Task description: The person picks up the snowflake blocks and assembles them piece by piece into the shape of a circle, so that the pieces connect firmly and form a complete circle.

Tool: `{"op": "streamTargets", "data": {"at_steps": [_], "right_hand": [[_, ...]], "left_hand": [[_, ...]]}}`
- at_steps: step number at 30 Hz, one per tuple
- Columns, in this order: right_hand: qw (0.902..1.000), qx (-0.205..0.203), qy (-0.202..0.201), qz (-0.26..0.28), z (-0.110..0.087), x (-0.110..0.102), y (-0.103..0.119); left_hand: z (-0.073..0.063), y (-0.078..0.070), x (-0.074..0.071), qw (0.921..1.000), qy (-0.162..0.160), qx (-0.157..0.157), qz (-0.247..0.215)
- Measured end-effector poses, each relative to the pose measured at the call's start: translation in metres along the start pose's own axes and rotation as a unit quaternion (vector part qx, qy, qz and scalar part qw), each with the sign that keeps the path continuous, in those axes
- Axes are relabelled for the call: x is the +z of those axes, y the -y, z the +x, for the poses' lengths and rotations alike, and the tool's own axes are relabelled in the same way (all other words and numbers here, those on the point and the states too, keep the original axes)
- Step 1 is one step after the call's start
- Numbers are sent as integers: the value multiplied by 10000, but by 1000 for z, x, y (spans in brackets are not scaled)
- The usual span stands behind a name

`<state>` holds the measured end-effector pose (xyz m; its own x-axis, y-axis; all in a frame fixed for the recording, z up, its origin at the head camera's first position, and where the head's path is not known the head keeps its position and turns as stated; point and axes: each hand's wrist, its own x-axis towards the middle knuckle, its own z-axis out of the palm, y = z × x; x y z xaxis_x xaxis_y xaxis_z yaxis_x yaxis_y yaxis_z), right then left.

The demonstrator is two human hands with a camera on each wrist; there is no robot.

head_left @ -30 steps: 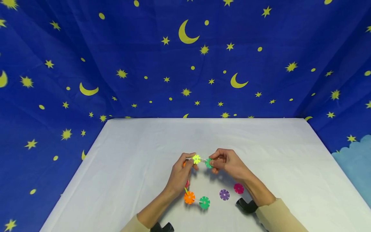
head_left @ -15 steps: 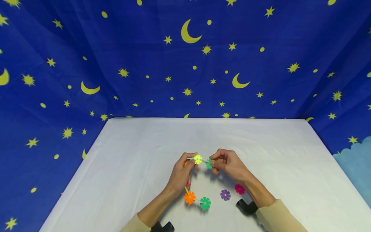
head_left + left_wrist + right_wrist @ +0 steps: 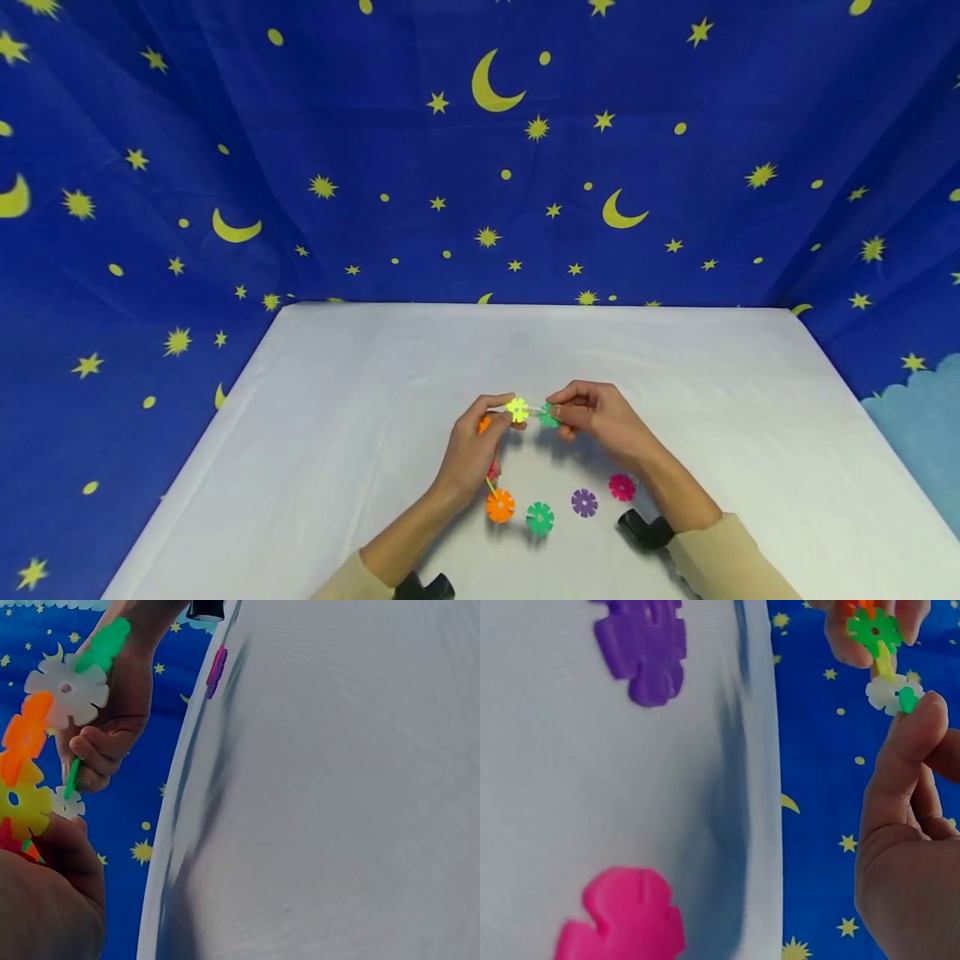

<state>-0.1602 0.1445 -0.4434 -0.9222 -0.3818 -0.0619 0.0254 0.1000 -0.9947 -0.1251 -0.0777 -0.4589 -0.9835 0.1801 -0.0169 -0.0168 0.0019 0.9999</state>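
A chain of notched, flower-shaped plastic discs hangs between both hands above the table. My left hand (image 3: 467, 454) pinches it by the yellow disc (image 3: 517, 410). The fingers of my right hand (image 3: 609, 419) pinch a green disc (image 3: 549, 416), which fits into a white disc (image 3: 885, 694) beside the yellow one. From the left hand the chain runs back toward me through an orange disc (image 3: 500, 506) and a white disc (image 3: 67, 688) to another green disc (image 3: 540, 518). Part of the chain is hidden behind the left hand.
A purple disc (image 3: 584, 503) and a pink disc (image 3: 622, 487) lie loose on the white table (image 3: 360, 433), near the right forearm. Black wrist devices (image 3: 645, 530) sit under both wrists. A blue star-patterned cloth (image 3: 390, 142) stands behind the table.
Both hands and the chain have shifted slightly to the right, and the chain's near end is a little higher. The grips on the yellow and green discs are the same.
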Motion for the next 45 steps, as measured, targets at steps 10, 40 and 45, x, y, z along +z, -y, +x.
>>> {"op": "streamTargets", "data": {"at_steps": [10,40,45], "right_hand": [[9995,150,83,271,0,-8,-1],[9935,101,1061,-401,-7,-9,11],[9936,159,782,-796,-7,-14,12]], "left_hand": [[1,4,3,9973,594,-84,-428],[-1,4,1,9911,736,342,1054],[1,6,-1,9964,482,126,683]]}}
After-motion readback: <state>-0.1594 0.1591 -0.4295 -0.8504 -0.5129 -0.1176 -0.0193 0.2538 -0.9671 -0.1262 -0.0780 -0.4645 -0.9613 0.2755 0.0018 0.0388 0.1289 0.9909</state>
